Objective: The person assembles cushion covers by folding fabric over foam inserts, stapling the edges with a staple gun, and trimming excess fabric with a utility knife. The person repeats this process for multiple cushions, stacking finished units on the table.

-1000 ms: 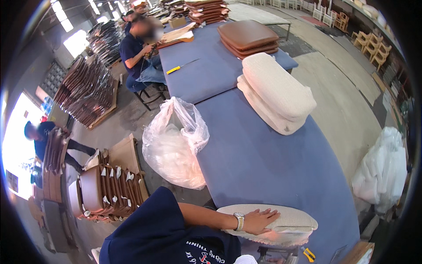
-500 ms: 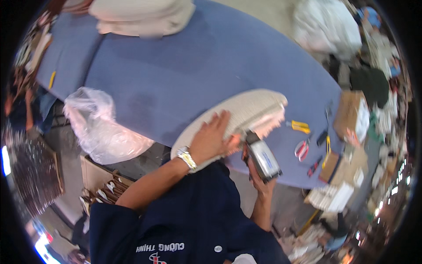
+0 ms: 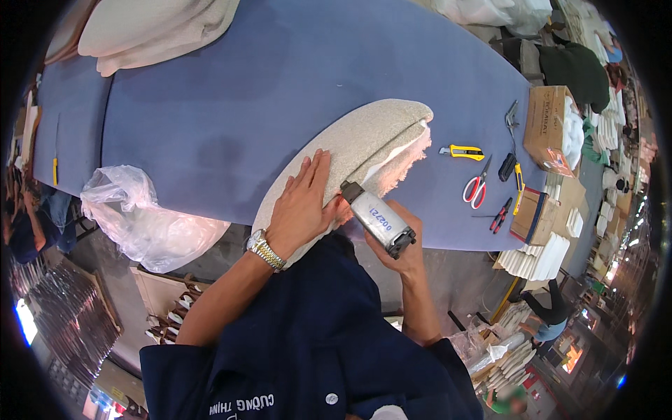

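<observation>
Cushion [image 3: 346,150]: I have it at 11 o'clock from my right hand [image 3: 407,213], overhanging the table [image 3: 231,168].
Right grip: clasped round a silver-and-black tool [image 3: 378,217], nose beside the cushion's ragged edge.
Left hand [image 3: 301,206]: flat on the cushion, fingers extended.
Cardboard box [image 3: 546,126]: 2 o'clock, holding white bulky stuff.
Plastic bag [image 3: 157,234]: 9 o'clock, crinkled, translucent, pale contents.
Cover: beige, coarse-looking, curved.

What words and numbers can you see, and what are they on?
I won't copy writing out, but it's here:
Blue numbers: silver-and-black tool in the right hand.
White letters: dark shirt.
Dark print: cardboard box.
Tiny mark: round white patch on the shirt, too small to read.
</observation>
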A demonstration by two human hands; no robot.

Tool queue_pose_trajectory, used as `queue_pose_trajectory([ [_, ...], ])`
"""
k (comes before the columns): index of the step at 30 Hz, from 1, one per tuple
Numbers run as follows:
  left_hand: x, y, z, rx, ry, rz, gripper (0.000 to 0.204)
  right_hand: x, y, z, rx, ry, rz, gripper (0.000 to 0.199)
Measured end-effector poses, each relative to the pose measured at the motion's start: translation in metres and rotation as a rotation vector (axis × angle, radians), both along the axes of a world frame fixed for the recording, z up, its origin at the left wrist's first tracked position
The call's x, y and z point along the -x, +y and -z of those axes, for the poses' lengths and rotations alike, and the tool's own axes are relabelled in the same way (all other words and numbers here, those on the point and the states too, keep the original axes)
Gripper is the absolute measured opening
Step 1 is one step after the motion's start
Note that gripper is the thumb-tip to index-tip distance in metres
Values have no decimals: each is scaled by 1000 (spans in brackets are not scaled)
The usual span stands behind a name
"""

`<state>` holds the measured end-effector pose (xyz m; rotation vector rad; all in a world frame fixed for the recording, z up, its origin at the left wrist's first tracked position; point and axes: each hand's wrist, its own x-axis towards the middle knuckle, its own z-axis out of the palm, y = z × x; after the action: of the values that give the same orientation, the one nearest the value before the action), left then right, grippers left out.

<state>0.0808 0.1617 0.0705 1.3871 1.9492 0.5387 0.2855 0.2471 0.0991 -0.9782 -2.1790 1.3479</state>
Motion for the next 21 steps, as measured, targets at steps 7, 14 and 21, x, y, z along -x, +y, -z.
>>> queue_pose_trajectory([
  [7,-8,2,3,-12,45,-20,86,12,8,-12,178,-91,-7,21],
  [14,-6,4,-1,-21,45,-15,87,10,-2,-8,85,-69,30,18],
  [21,-5,0,0,-24,4,-11,90,-1,-10,-7,130,-175,10,36],
])
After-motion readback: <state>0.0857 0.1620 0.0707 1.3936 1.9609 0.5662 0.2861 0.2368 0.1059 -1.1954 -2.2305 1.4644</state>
